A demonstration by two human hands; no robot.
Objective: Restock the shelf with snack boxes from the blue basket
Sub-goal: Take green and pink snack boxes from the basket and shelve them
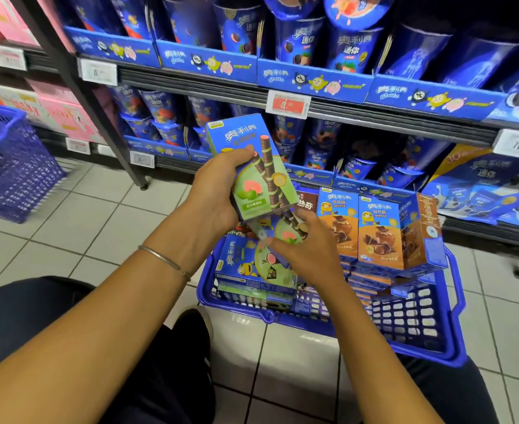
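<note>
One blue basket (405,327) on white tiled floor (99,228) before stocked shelves (374,115)

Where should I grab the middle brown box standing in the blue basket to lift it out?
By its top edge, from above: thumb on the front face, fingers behind. The middle brown box stands upright with neighbouring brown boxes close on both sides, so its narrow sides look blocked while the top is free.

Tiled floor (99,228) carries blue basket (405,328), second basket (13,169) at left.
</note>
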